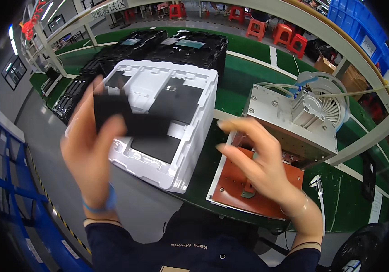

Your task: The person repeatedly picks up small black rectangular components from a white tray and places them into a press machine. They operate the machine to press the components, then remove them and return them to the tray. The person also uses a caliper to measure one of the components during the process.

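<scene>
My left hand, smeared by motion, is closed on a flat black panel, its thumb across the near face. The panel is over the left part of a white moulded plastic tray. Several more flat black pieces, such as one black plate, lie in the tray's recesses. My right hand is held above a press-like fixture, thumb and fingers curved apart with nothing between them. Below it lies the fixture's reddish-brown base plate, which has a small metal part on it.
Behind the base plate stands a metal fixture block with air tubes and a white fan-like wheel. Black trays are stacked behind the white one. A caliper lies at the right, near a black fan. Blue racks stand left.
</scene>
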`<state>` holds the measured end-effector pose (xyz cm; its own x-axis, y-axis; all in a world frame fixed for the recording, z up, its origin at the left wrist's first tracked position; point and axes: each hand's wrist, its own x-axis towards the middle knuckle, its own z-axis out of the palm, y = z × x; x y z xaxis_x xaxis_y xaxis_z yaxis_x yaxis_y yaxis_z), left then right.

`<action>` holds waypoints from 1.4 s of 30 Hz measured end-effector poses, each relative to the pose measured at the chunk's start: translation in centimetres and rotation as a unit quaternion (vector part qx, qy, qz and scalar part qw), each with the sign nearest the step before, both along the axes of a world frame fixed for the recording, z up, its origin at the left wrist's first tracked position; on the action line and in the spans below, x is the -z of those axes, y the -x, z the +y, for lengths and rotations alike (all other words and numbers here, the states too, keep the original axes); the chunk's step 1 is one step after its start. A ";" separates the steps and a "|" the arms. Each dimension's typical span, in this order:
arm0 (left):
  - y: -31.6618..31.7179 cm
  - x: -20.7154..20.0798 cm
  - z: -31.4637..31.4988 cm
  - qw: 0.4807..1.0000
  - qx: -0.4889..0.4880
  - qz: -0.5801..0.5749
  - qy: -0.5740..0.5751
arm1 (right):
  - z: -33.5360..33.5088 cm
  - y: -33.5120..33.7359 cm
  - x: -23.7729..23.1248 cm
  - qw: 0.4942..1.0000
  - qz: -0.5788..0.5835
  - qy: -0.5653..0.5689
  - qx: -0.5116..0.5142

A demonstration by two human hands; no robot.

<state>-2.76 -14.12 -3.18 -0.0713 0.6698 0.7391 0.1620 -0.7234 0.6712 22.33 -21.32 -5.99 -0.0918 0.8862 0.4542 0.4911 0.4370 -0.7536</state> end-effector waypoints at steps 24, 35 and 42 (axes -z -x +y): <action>4.2 1.0 12.0 0.786 0.068 0.610 0.065 | -5.6 -2.9 -0.7 0.967 -0.183 -0.123 0.125; -5.4 7.4 -6.1 0.785 0.322 0.451 -0.278 | -11.6 -6.9 6.3 0.966 -0.144 0.117 0.182; -12.2 12.2 -5.6 0.776 0.382 0.489 -0.115 | -9.4 -7.1 9.1 0.944 -0.261 0.007 0.202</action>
<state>9.47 -19.71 -15.37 0.9516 0.0827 0.2959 -0.0228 -0.9414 0.3364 29.42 -30.75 -15.11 0.0472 0.9024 0.4283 0.9215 0.1262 -0.3674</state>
